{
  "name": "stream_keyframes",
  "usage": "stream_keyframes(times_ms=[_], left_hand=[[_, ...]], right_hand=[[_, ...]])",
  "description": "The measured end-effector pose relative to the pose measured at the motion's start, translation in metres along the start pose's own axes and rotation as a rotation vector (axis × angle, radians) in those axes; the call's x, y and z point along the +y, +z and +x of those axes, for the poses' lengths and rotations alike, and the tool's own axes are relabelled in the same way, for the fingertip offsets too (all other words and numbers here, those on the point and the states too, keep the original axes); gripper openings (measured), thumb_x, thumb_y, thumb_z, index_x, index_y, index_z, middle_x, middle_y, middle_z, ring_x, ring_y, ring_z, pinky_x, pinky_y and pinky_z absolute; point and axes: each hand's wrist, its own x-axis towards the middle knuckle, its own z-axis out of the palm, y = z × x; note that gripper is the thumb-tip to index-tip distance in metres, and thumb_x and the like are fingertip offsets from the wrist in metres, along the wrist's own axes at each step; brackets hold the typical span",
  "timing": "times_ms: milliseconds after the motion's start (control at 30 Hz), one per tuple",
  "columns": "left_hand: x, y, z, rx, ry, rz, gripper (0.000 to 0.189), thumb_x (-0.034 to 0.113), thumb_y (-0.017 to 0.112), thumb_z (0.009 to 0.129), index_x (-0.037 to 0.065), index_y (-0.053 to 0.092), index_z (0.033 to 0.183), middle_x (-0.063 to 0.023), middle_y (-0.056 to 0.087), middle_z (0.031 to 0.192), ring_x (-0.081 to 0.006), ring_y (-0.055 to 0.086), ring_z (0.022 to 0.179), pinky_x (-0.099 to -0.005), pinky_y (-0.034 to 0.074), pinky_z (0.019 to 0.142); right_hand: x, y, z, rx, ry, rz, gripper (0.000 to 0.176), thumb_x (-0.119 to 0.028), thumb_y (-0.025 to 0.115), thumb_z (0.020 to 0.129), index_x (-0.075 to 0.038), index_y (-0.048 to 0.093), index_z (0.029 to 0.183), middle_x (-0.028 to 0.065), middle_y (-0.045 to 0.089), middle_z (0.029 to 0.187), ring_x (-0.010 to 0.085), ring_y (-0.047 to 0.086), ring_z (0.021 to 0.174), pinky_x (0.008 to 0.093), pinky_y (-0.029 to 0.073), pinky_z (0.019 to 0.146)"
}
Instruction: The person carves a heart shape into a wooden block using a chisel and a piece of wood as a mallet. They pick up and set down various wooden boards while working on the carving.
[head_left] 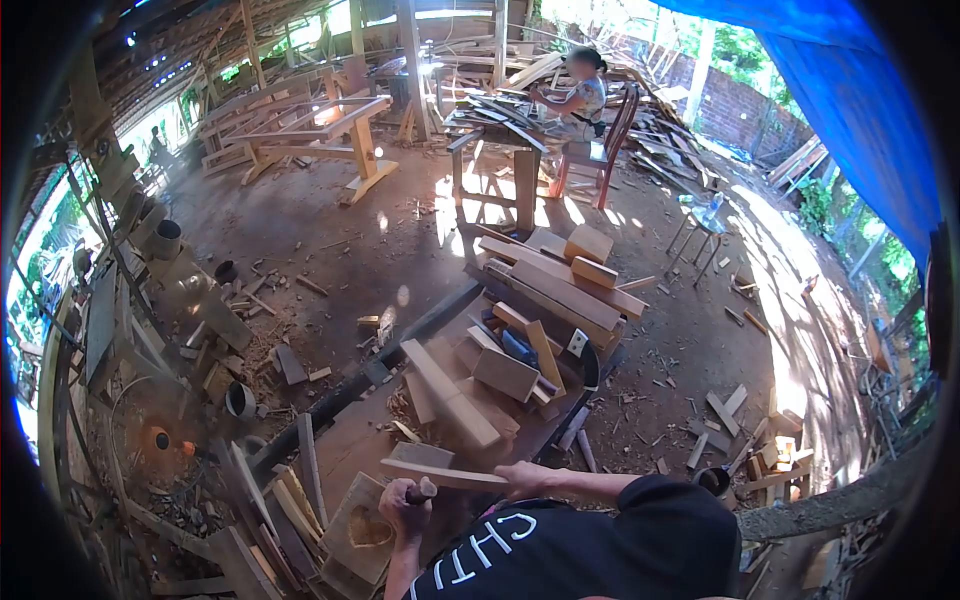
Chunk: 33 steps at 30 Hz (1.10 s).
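Observation:
My left hand (pixel 405 508) is closed in a fist around a short wooden handle (pixel 428 488) with a rounded end. What tool it belongs to is hidden. My right hand (pixel 522 480) grips one end of a thin, slightly curved wooden strip (pixel 445 474), which points left over the workbench (pixel 375 430), its free end close above my left hand. Beneath my left hand lies a board with a heart-shaped hollow (pixel 368 527). Just beyond the strip, a long squared wooden bar (pixel 450 393) rests across the bench.
Wood blocks (pixel 505 373) and stacked beams (pixel 560 290) occupy the bench's far end. Upright offcuts (pixel 297 495) lean at its left side. Farther off, a person (pixel 585 95) is near a chair (pixel 610 150) and a wooden frame (pixel 500 175). Scraps litter the dirt floor.

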Motion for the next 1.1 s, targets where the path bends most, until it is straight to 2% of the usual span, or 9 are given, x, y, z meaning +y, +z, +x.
stream_keyframes(times_ms=[267, 367, 500, 600, 700, 833, 900, 933, 1100], left_hand=[[0.009, -0.001, -0.012, 0.002, 0.052, -0.083, 0.028, 0.019, 0.080, 0.073, 0.010, 0.054, 0.067, -0.0105, 0.057, 0.064, -0.0335, 0.058, 0.060, -0.0428, 0.046, 0.057], [0.010, -0.001, -0.014, 0.019, 0.037, -0.088, 0.029, 0.018, 0.080, 0.073, 0.009, 0.053, 0.066, -0.0097, 0.054, 0.063, -0.0326, 0.056, 0.059, -0.0421, 0.044, 0.057], [0.018, -0.003, -0.003, 0.128, -0.006, -0.089, 0.032, 0.016, 0.079, 0.074, 0.009, 0.049, 0.065, -0.0081, 0.051, 0.061, -0.0304, 0.053, 0.058, -0.0411, 0.043, 0.057], [-0.006, 0.005, 0.003, 0.193, -0.056, -0.069, 0.030, 0.014, 0.078, 0.076, 0.009, 0.049, 0.069, -0.0082, 0.052, 0.064, -0.0303, 0.054, 0.061, -0.0411, 0.044, 0.059], [-0.003, 0.008, 0.015, 0.232, -0.107, -0.053, 0.025, 0.012, 0.076, 0.075, 0.010, 0.051, 0.074, -0.0097, 0.055, 0.069, -0.0320, 0.057, 0.065, -0.0420, 0.045, 0.063], [-0.004, 0.017, 0.016, 0.181, -0.102, 0.055, 0.021, 0.007, 0.073, 0.070, 0.010, 0.053, 0.077, -0.0109, 0.059, 0.073, -0.0347, 0.060, 0.071, -0.0448, 0.047, 0.067], [-0.009, 0.020, 0.011, 0.176, -0.083, 0.103, 0.021, 0.006, 0.072, 0.068, 0.010, 0.054, 0.078, -0.0112, 0.060, 0.074, -0.0356, 0.061, 0.073, -0.0458, 0.047, 0.068], [-0.010, 0.020, 0.011, 0.158, -0.093, 0.135, 0.020, 0.006, 0.072, 0.068, 0.010, 0.054, 0.078, -0.0114, 0.061, 0.075, -0.0361, 0.061, 0.074, -0.0464, 0.048, 0.069], [-0.009, 0.019, 0.012, 0.126, -0.136, 0.134, 0.019, 0.007, 0.071, 0.069, 0.010, 0.055, 0.078, -0.0111, 0.061, 0.076, -0.0364, 0.062, 0.075, -0.0471, 0.048, 0.070]], right_hand=[[0.006, 0.019, 0.003, -0.079, -0.044, -0.005, 0.046, -0.032, 0.075, 0.077, -0.005, 0.057, 0.109, 0.0221, 0.067, 0.094, 0.0408, 0.066, 0.092, 0.0492, 0.052, 0.080], [-0.006, 0.013, -0.007, -0.116, -0.016, -0.038, 0.046, -0.030, 0.071, 0.081, -0.006, 0.056, 0.117, 0.0233, 0.067, 0.103, 0.0415, 0.064, 0.099, 0.0498, 0.050, 0.085], [-0.006, 0.011, -0.013, -0.022, -0.059, -0.040, 0.048, -0.037, 0.070, 0.086, -0.006, 0.056, 0.118, 0.0223, 0.067, 0.104, 0.0416, 0.064, 0.099, 0.0491, 0.051, 0.084], [-0.019, -0.001, -0.021, 0.359, -0.372, 0.345, 0.039, -0.022, 0.070, 0.088, -0.004, 0.055, 0.119, 0.0170, 0.066, 0.102, 0.0303, 0.067, 0.094, 0.0402, 0.052, 0.080], [-0.065, -0.023, -0.040, 0.556, -0.288, 0.517, 0.038, -0.018, 0.069, 0.088, -0.005, 0.057, 0.121, 0.0146, 0.066, 0.097, 0.0240, 0.066, 0.092, 0.0383, 0.052, 0.079], [-0.048, -0.017, -0.026, 0.637, -0.438, 0.433, 0.036, -0.014, 0.069, 0.085, -0.004, 0.057, 0.118, 0.0161, 0.065, 0.098, 0.0295, 0.067, 0.094, 0.0396, 0.052, 0.080], [-0.037, -0.022, -0.025, 0.496, -0.354, -0.024, 0.036, -0.010, 0.068, 0.082, -0.004, 0.057, 0.116, 0.0187, 0.063, 0.102, 0.0380, 0.065, 0.097, 0.0426, 0.052, 0.081], [-0.036, -0.025, -0.028, 0.519, -0.333, 0.039, 0.039, -0.007, 0.066, 0.079, -0.004, 0.057, 0.117, 0.0202, 0.062, 0.107, 0.0429, 0.061, 0.102, 0.0442, 0.051, 0.084], [-0.043, -0.023, -0.030, 0.683, -0.328, 0.323, 0.037, -0.006, 0.065, 0.080, -0.005, 0.057, 0.117, 0.0191, 0.063, 0.108, 0.0409, 0.060, 0.106, 0.0421, 0.050, 0.088]])
